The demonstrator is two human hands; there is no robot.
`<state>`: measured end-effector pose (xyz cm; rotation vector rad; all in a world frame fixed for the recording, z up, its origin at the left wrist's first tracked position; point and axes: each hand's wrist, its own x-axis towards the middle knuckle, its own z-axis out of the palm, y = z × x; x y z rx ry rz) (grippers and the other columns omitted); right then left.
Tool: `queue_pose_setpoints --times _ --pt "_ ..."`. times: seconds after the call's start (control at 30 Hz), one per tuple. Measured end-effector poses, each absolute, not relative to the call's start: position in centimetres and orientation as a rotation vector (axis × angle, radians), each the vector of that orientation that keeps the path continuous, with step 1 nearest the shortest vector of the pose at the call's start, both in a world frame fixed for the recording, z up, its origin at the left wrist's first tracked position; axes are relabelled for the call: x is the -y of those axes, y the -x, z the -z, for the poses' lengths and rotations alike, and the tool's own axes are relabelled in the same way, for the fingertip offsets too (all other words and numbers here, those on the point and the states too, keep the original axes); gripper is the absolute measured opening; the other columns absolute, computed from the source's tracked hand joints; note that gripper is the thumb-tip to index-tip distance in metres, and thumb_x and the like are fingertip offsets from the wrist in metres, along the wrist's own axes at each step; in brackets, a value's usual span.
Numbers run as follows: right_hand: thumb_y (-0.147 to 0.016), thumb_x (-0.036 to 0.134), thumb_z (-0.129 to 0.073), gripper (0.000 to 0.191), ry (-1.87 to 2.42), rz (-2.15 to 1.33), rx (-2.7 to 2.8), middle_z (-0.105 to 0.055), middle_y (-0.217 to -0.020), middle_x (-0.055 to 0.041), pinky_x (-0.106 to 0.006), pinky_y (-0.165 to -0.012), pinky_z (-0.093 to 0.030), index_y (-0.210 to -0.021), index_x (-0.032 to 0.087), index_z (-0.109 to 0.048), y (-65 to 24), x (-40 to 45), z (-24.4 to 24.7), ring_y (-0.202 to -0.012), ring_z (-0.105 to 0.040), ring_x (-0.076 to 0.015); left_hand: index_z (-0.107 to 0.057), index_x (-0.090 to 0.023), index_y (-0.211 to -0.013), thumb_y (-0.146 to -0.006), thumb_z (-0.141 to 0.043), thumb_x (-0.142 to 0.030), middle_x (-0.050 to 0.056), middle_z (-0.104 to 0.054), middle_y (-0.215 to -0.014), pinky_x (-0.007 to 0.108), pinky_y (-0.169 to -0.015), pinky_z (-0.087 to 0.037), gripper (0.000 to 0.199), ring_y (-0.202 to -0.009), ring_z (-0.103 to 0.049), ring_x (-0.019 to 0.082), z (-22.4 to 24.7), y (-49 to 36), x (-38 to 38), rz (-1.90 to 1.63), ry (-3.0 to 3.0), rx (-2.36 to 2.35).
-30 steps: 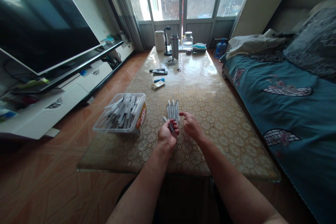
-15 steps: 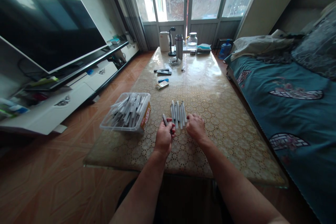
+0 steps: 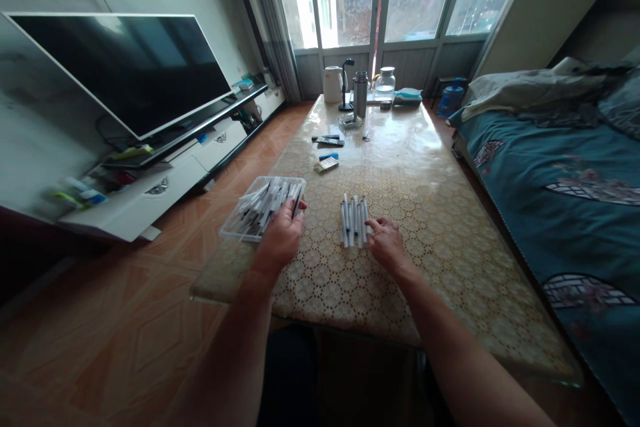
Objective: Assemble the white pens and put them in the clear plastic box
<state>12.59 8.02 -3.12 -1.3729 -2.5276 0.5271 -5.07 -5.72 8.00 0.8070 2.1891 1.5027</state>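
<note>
A clear plastic box (image 3: 240,237) full of white and grey pens (image 3: 265,203) stands at the left side of the patterned table (image 3: 320,280). My left hand (image 3: 281,233) is at the box's right edge, its fingers closed round a dark pen that points upward. Right of the box, several pens lie side by side in a row (image 3: 354,221) on the tablecloth. My right hand (image 3: 385,240) rests at the right end of this row, its curled fingers touching the outermost pen.
Farther up the table lie a cigarette pack (image 3: 327,164), a blue lighter (image 3: 329,157), a remote (image 3: 330,141) and a glass ashtray (image 3: 351,121). A steel flask (image 3: 360,95), kettle (image 3: 333,85) and glass jug (image 3: 385,84) stand at the far end.
My left hand has moved left from beside the row to the box, with the dark pen in it. My right hand stays at the row's right end. The view has turned slightly left.
</note>
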Motion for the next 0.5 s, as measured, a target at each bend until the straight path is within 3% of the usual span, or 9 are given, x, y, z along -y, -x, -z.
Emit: queue_pose_setpoints --times 0.1,0.23,0.5 --pt "-0.086 0.023 -0.050 0.035 1.350 -0.544 2.570 -0.057 -0.113 -0.0097 -0.034 -0.087 -0.034 -0.116 0.027 -0.066 -12.4 -7.9 3.5 -0.105 -0.046 -0.0263 -0.060 -0.019 -0.096 -0.082 -0.048 -0.016 0.008 -0.066 -0.092 0.031 -0.078 -0.044 0.018 -0.086 -0.061 0.022 -9.6 8.6 6.0 -0.969 -1.113 -2.648" --pt "-0.087 0.027 -0.047 0.027 1.357 -0.505 2.595 -0.058 -0.105 -0.0112 -0.032 -0.086 -0.035 -0.103 0.021 -0.069 -12.4 -7.7 3.4 -0.103 -0.048 -0.0253 -0.056 -0.015 -0.105 -0.082 -0.046 -0.015 0.016 -0.065 -0.105 0.034 -0.084 -0.044 0.026 -0.101 -0.060 0.028 -9.6 11.7 5.3 -0.514 -1.137 -2.936" --pt "-0.085 0.018 -0.045 0.022 1.470 -0.510 2.626 -0.061 -0.102 -0.0142 -0.030 -0.082 -0.037 -0.099 0.015 -0.063 -12.6 -7.9 2.9 -0.098 -0.055 -0.0233 -0.054 -0.014 -0.113 -0.078 -0.055 -0.024 0.018 -0.060 -0.111 0.037 -0.089 -0.043 0.036 -0.106 -0.056 0.030 -7.8 11.4 4.2 -0.357 -1.264 -3.078"
